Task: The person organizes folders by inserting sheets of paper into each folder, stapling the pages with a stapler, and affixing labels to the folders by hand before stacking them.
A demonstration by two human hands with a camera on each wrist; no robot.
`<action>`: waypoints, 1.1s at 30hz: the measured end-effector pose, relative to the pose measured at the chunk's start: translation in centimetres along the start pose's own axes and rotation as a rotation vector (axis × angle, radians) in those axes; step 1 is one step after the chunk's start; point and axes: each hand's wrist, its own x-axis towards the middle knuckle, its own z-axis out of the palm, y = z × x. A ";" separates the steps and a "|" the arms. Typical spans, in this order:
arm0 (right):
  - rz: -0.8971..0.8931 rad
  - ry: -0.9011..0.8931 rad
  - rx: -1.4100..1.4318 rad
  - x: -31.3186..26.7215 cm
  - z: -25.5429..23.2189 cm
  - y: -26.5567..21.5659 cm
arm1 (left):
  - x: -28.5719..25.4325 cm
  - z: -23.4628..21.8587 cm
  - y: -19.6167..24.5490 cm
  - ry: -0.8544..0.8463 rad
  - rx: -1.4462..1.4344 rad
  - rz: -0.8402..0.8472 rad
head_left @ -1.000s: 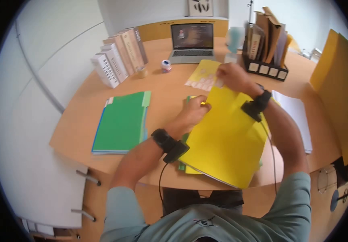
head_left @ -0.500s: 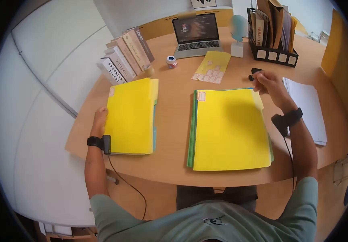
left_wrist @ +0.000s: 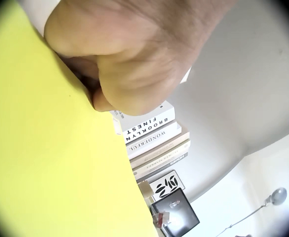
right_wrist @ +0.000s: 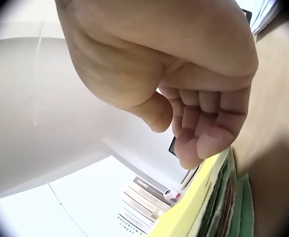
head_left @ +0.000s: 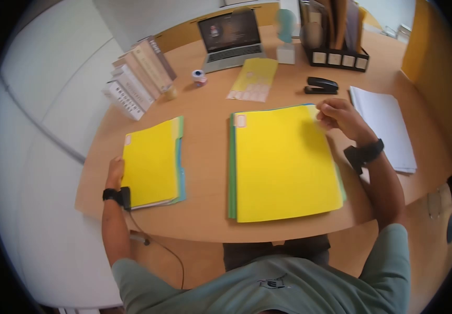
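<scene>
My left hand (head_left: pixel 115 171) is at the left edge of a yellow file folder (head_left: pixel 151 162), which tops a small stack with green and blue folder edges showing. In the left wrist view, the curled fingers (left_wrist: pixel 102 101) grip that edge, and their tips are partly hidden. On the right lies a thicker stack topped by another yellow folder (head_left: pixel 286 165) with a small label at its upper left. Loosely curled and holding nothing, my right hand (head_left: pixel 344 119) hovers by this stack's upper right corner. Layered green folders (right_wrist: pixel 239 202) show along its side in the right wrist view.
Behind the right hand sit a black stapler (head_left: pixel 321 85) and a pile of white paper (head_left: pixel 386 128). Farther back are a yellow label sheet (head_left: pixel 257 70), a laptop (head_left: pixel 231 44), a tape roll (head_left: pixel 199 77), upright books (head_left: pixel 139 78) and a black file organizer (head_left: pixel 336 60).
A yellow folder from the middle now tops the left stack, which was green on top. My left hand has moved left with it and lowered slightly; my right hand has let go. The head view has shifted.
</scene>
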 end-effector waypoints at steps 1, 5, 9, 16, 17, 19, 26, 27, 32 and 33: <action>0.003 0.018 0.026 -0.2 -0.1 -0.1 | 0.4 0.1 -0.8 -0.037 -0.045 0.014; 0.009 0.045 0.075 -0.9 -0.6 -1.2 | -0.3 1.0 0.6 -0.036 0.080 0.034; 0.033 0.052 0.103 -1.5 -1.1 -1.5 | -1.0 1.4 1.8 -0.058 0.082 0.095; 0.085 0.001 0.141 -2.1 -0.6 -2.3 | -0.5 8.8 12.8 -0.014 -0.013 0.632; 0.092 -0.006 0.128 -2.1 -0.4 -2.5 | -4.0 11.6 18.1 -0.159 -0.203 0.591; 0.097 -0.024 0.093 -2.1 -0.3 -2.6 | -9.0 16.5 25.7 -0.379 -0.335 0.706; 0.059 -0.035 0.018 -2.1 0.0 -2.9 | -12.4 27.4 32.0 -0.660 -0.392 0.739; 0.065 -0.037 0.028 -2.1 0.2 -3.0 | -12.5 27.9 31.8 -0.653 -0.390 0.718; 0.118 -0.074 0.032 -1.8 0.9 -3.1 | -12.0 29.5 30.2 -0.687 -0.508 0.648; 0.131 -0.059 0.043 -1.9 1.0 -3.3 | -11.4 30.3 29.6 -0.693 -0.558 0.642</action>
